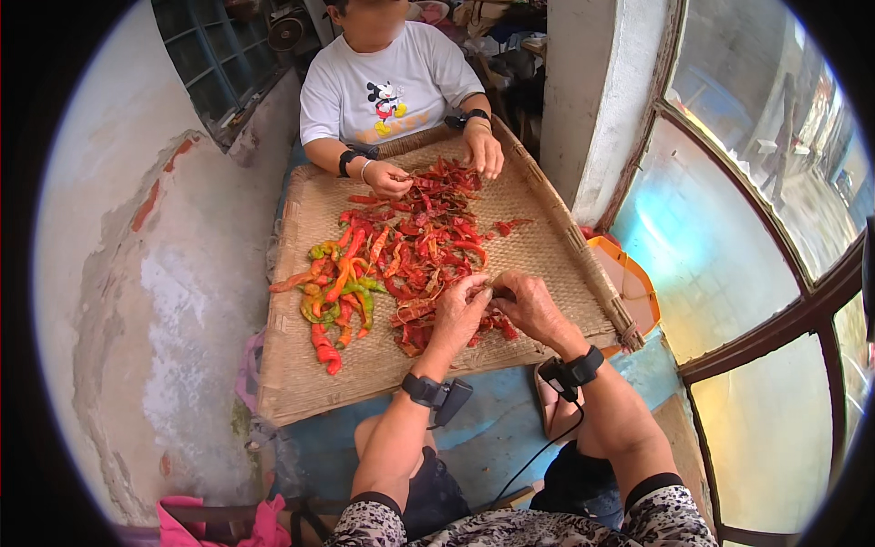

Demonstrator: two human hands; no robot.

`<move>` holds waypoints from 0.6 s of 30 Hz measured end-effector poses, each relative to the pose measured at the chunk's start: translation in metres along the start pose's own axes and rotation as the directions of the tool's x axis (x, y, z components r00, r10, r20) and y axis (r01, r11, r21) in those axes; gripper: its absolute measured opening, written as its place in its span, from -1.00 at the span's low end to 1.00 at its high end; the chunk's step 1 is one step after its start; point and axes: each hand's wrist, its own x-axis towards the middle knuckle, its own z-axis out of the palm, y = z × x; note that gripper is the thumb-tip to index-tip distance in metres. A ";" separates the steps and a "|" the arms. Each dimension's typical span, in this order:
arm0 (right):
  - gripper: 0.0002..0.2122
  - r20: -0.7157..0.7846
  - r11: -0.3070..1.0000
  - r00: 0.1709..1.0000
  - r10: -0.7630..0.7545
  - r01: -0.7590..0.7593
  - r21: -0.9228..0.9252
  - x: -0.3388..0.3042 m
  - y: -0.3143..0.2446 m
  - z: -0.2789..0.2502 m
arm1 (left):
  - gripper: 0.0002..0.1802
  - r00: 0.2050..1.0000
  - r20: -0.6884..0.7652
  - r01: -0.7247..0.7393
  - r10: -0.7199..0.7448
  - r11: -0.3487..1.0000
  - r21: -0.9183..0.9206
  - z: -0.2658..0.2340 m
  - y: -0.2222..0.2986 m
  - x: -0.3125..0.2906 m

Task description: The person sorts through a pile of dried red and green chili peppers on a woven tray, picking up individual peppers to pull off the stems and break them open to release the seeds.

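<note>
My left hand and my right hand meet above the near part of a woven bamboo tray. Fingers of both are closed in a pinch, tip to tip; whatever they hold is too small and covered to make out. Under and beyond them spreads a heap of dried red chili peppers, some wrinkled and dark. Left of the heap lie fresher, plump chili peppers in red, orange and green. A few dried pieces lie just below my hands.
Across the tray, a person in a white printed T-shirt has both hands over the far chilies. A whitewashed wall stands left, a framed window right. An orange-rimmed container sits beside the tray; pink cloth hangs at lower left.
</note>
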 end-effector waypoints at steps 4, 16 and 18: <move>-0.86 0.071 0.985 0.983 0.167 -0.169 0.031 -0.003 -0.004 -0.017 | -0.76 0.994 0.011 0.105 -0.104 0.992 -0.065 0.005 0.000 0.003; -0.88 -0.494 0.875 0.866 -0.073 -0.183 -0.449 -0.006 0.042 -0.077 | -0.80 0.993 0.036 0.121 -0.117 0.979 -0.163 0.003 0.004 0.010; -0.84 -0.546 0.660 0.834 0.083 -0.456 -0.597 -0.011 0.046 -0.097 | -0.81 0.992 0.046 0.123 -0.117 0.979 -0.164 0.002 0.003 0.012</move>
